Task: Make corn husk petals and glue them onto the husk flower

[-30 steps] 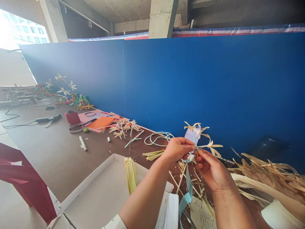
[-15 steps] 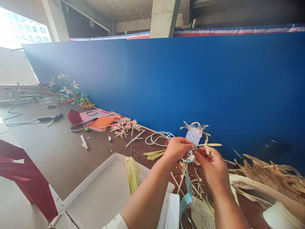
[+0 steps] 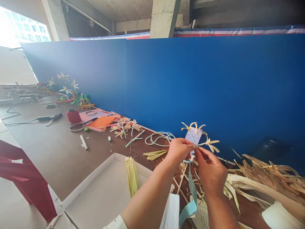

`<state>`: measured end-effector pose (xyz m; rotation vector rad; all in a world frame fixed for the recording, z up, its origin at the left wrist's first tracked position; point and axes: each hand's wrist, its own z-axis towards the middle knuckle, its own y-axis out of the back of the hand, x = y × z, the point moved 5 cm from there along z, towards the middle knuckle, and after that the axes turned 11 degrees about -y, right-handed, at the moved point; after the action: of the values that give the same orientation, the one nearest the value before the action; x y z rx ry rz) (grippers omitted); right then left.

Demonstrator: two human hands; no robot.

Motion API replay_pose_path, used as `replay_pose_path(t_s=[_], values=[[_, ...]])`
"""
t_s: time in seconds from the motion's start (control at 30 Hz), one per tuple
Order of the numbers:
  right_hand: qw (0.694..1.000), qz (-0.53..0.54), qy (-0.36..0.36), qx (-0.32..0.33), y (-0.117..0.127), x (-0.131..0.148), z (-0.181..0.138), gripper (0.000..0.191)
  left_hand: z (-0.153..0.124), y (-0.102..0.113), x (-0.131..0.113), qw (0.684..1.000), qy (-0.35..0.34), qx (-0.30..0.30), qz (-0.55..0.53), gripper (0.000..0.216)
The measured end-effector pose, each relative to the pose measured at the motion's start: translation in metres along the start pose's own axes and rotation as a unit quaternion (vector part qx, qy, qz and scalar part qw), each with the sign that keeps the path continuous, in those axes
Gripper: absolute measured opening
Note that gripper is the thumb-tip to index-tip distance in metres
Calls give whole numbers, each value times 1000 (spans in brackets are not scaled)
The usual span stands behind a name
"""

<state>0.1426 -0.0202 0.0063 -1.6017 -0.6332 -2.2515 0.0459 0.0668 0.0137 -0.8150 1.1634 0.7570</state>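
Note:
Both hands meet at the light blue wrapped stem of a pale husk flower spray [image 3: 194, 126]. My left hand [image 3: 180, 150] pinches the stem from the left, thumb and fingers pressed together. From the other side, my right hand [image 3: 212, 168] is closed at the same joint, where a side flower [image 3: 210, 143] branches off to the right. A light blue tape [image 3: 192, 183] hangs beneath the fingers and curls near the table's front edge. Behind the flowers leans a phone-like screen [image 3: 193, 136] with digits, partly covered.
A white box tray [image 3: 88, 184] with a green husk bundle [image 3: 132, 176] lies at front left. Dry husks [image 3: 267, 175] pile up at right. Farther left are a red thread spool [image 3: 73, 116], finished-looking flowers [image 3: 122, 127] and a cord loop [image 3: 158, 139]. A blue panel [image 3: 202, 79] stands behind.
The side flower has turned and now points more up and right. My right hand has shifted slightly, its fingers closer to the stem; the hanging tape has swung a little right.

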Motion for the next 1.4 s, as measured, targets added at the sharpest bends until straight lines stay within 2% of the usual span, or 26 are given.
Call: replay_pose_path(t_s=[0.33, 0.6, 0.87, 1.13, 1.4], values=[[1000, -26, 12, 5, 4, -2, 4, 38, 3, -1, 5, 1000, -10, 16, 13, 16], [999, -46, -15, 2, 7, 3, 4, 34, 3, -2, 5, 1000, -22, 18, 5, 13], [998, -63, 25, -15, 9, 3, 3, 30, 5, -8, 10, 999, -36, 14, 2, 13], [997, -20, -73, -1, 7, -8, 6, 37, 4, -11, 15, 997, -31, 29, 59, 17], [997, -3, -71, 0, 7, -6, 5, 33, 2, -13, 9, 996, -42, 51, 61, 15]])
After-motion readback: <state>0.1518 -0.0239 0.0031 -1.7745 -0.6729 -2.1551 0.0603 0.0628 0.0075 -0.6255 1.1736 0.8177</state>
